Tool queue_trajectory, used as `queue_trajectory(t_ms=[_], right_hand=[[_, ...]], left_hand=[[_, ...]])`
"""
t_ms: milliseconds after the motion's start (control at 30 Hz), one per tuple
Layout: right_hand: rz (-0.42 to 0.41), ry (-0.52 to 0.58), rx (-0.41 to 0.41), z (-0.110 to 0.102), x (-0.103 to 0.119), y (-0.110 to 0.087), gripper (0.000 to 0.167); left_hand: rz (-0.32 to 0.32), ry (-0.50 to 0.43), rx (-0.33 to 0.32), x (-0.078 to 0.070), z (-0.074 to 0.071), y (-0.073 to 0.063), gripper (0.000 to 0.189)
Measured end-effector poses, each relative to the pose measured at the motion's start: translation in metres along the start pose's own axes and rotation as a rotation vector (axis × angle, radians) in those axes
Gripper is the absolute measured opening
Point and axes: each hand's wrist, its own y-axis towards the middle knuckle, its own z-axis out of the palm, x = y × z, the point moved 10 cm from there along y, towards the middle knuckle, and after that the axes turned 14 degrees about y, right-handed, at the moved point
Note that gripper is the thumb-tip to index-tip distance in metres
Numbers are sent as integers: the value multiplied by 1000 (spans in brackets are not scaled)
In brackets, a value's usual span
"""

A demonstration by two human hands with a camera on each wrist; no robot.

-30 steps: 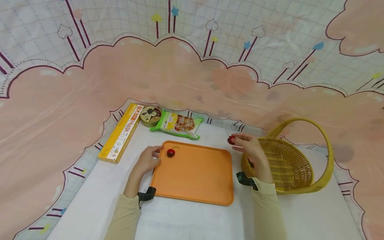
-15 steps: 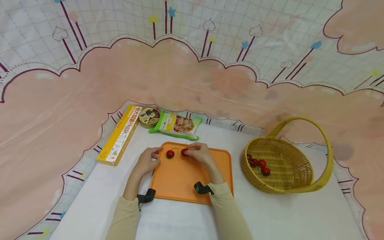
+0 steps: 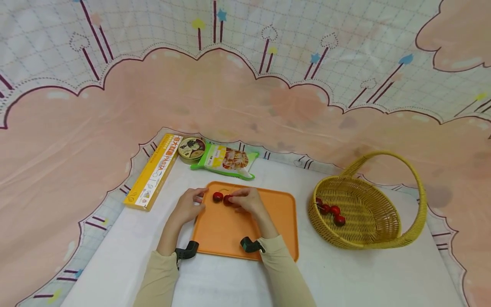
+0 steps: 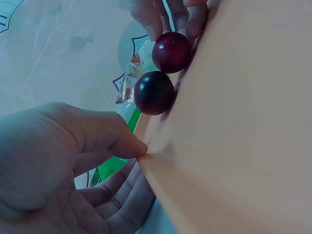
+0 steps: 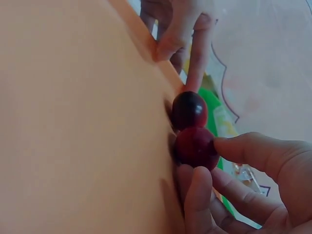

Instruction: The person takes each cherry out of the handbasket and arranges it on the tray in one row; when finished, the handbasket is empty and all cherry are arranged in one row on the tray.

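My left hand (image 3: 189, 207) grips the left edge of the orange tray (image 3: 276, 226), thumb over the rim and fingers underneath in the left wrist view. A dark red cherry (image 3: 218, 197) with a stem lies near the tray's far left corner. Right beside it, my right hand (image 3: 249, 202) pinches a second cherry (image 5: 196, 147) between thumb and fingers, low over the tray surface. The two cherries meet side by side in the right wrist view.
A yellow wicker basket (image 3: 372, 213) with a tall handle stands on the right, several cherries (image 3: 335, 210) inside. Behind the tray lie a green-and-white food bag (image 3: 229, 160) and a round tin (image 3: 192, 148). A yellow pasta box (image 3: 154, 172) is at the left.
My right hand has carried a cherry from beside the basket leftward over the tray, then down next to the first cherry. The left hand has kept its hold on the tray.
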Motion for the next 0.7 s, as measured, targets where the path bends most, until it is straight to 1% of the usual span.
queue_trajectory(t_ms=[133,267,367,433,500,567,633,700], right_hand=[[-3,-6,-12,0,0,0,20],[-4,-12,1,1,0,0,21],[-4,-21,-5,-5,2,0,21],[-6,-36,-21,-13,5,-1,22],[-18,-47,-47,-27,13,-2,22],[-32,-47,-64,-46,25,-5,25],[-58,-50,-71,-71,43,-10,30],[-86,-49,-84,-101,64,-16,36]], left_hand=[[8,2,1,-1,0,0,52],[7,-6,-1,-2,-1,-1,52],[17,-4,-4,-3,-1,1,52],[20,2,-5,-3,0,2,52],[22,7,-6,-2,1,3,52],[22,6,-2,-1,2,3,52],[23,1,2,-1,2,3,52],[22,-3,5,0,2,3,52]])
